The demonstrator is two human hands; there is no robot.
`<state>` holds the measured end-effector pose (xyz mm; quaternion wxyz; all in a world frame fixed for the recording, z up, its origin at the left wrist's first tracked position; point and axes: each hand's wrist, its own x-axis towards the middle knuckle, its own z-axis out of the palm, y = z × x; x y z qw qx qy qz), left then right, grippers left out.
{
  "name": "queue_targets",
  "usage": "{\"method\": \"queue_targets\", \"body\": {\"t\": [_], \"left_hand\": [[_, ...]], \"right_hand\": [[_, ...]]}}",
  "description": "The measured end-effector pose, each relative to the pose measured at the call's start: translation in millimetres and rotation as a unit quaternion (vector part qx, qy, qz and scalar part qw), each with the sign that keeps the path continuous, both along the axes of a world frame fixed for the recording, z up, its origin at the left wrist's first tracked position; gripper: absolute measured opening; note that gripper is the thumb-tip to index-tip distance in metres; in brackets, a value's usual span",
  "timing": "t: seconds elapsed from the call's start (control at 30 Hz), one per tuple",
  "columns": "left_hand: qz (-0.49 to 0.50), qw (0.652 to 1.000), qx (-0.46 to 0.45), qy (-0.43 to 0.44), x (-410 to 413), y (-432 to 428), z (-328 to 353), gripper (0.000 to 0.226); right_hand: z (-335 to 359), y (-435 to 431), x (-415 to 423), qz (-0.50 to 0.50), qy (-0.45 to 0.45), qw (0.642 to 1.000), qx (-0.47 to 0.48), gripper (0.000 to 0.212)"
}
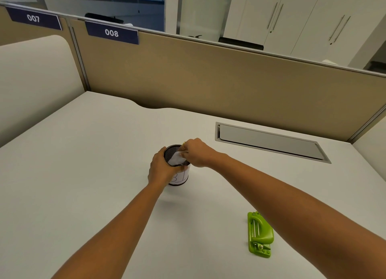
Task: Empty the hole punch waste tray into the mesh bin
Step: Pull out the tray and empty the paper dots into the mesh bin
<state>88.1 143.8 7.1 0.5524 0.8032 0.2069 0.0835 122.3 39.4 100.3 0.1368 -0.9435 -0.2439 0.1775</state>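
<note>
One green punch (260,234) is laid flat on the counter (83,174), near right, well apart from the bin (177,153). The bin is stood upright at centre, gripped round its wall by the left hand (160,170). A white tray (177,157) is pinched by the right hand (195,153) fingers inside the bin's mouth. A closed cable hatch (269,141) is set beyond.
</note>
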Motion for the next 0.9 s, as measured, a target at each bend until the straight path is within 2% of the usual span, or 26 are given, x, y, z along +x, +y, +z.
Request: {"method": "queue_targets", "body": {"t": [0.57,0.7,0.77,0.83,0.9], "left_hand": [[0.002,1.000,0.008,0.014,2.0,0.5,-0.6,0.093],[-0.007,1.000,0.017,0.006,2.0,0.6,0.8,0.077],[-0.007,1.000,0.014,0.003,2.0,0.7,1.5,0.075],[-0.004,1.000,0.014,0.003,1.7,0.3,1.8,0.078],[-0.003,1.000,0.018,0.004,1.4,0.1,2.0,0.077]], "right_hand": [[2.8,-4.5,0.1,0.022,-0.041,0.999,0.007,0.037],[7.3,-7.5,1.8,-0.060,-0.106,0.988,0.096,0.036],[7.4,-10.6,3.9,-0.130,-0.102,0.974,0.156,0.035],[5.2,-15.3,6.2,-0.213,-0.035,0.943,0.252,0.032],[2.1,-20.1,6.2,-0.301,0.068,0.882,0.356,0.030]]}}
